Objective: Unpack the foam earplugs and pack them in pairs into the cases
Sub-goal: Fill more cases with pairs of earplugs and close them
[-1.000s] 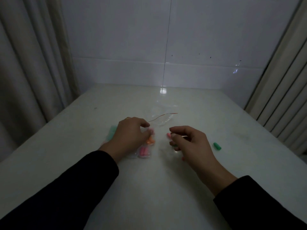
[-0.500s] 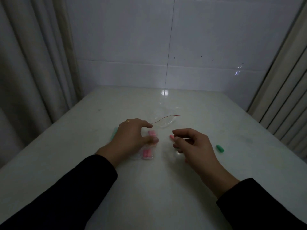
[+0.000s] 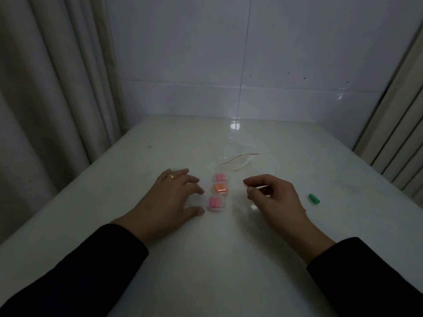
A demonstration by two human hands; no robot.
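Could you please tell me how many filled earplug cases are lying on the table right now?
3, in a column beside the left hand: far pink case, orange case, near pink case. The hand may hide more.

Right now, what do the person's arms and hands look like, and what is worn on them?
Both arms wear long dark, black-looking sleeves reaching the wrists. The left hand is bare except for a gold-coloured ring on one finger. The right hand is bare, with no ring or glove visible.
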